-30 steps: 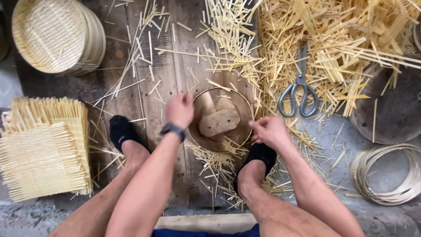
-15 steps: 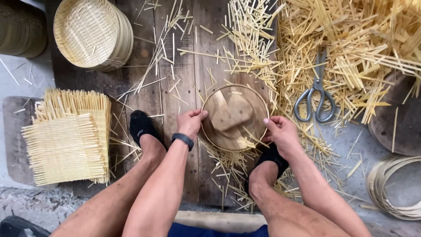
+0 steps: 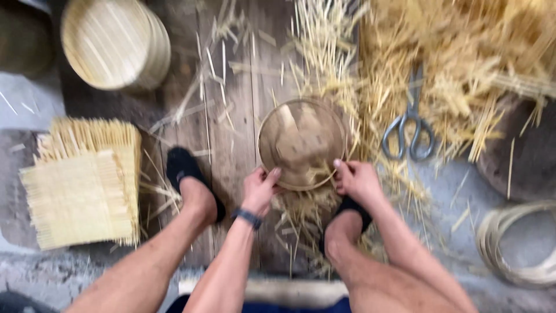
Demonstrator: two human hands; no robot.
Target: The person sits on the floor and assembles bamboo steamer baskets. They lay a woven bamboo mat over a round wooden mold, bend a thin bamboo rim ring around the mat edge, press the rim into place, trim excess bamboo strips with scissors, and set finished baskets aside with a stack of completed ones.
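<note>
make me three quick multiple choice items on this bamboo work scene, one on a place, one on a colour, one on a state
1. Where do the scissors lie?
A. right of the round frame, on the loose strips
B. on the woven mats
C. inside the stacked baskets

2. What colour is the footwear?
A. white
B. black
C. red

3. How do the hands stand at the round frame?
A. both off it
B. only the right hand touches it
C. both hold its near rim

Answers:
1 A: they rest among the strips, right of the frame.
2 B: both feet show dark black covers.
3 C: the left hand and right hand each have a grip on the near edge.
</note>
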